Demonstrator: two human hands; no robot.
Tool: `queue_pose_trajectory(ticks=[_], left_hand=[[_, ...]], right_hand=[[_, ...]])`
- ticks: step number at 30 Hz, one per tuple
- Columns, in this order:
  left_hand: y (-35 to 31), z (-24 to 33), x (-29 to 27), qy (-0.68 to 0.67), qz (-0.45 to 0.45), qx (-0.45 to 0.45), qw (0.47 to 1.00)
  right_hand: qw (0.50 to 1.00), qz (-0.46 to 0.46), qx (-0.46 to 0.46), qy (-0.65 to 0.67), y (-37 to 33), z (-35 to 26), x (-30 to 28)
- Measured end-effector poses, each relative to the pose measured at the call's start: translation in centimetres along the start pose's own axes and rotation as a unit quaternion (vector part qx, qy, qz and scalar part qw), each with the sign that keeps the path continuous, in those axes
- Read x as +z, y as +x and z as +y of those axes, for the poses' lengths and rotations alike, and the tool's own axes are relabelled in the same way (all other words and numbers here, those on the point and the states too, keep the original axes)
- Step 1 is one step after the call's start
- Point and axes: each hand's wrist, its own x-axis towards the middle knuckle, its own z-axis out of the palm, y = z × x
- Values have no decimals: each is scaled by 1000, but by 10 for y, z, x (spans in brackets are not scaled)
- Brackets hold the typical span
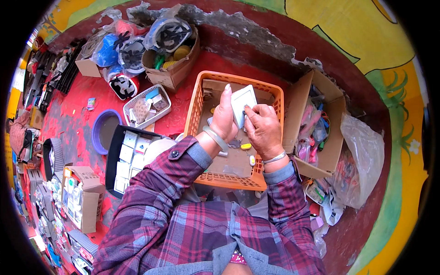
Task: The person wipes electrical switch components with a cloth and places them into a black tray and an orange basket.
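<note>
Over an orange plastic basket (196, 107), my left hand (222, 120) supports a white, flat, square box (244, 98) from its left side, thumb pointing up and fingers mostly hidden behind it. My right hand (263, 128) pinches at the box's lower right edge, where a tiny dark spot shows by the fingertips. Whether that is a separate piece I cannot tell. Below my hands, the basket is lined with cardboard and holds a small yellow item (246, 146), a white and yellow one (252, 160) and a few grey bits.
Right of the basket stands a cardboard box (293, 119) of colourful packets, beside a clear plastic bag (364, 156). On the left are a black tray (112, 156) of white boxes, a purple basin (97, 137) and a white basket (158, 120). Bagged helmets (167, 34) sit behind.
</note>
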Motion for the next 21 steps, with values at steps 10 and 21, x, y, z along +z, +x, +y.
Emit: queue_pose_trajectory(ticks=[10, 21], left_hand=[[-8, 1, 5, 57, -44, 17, 997], [-8, -7, 4, 98, -73, 103, 987]], right_hand=[[995, 59, 56, 58, -3, 4, 6], [996, 81, 46, -18, -4, -9, 12]])
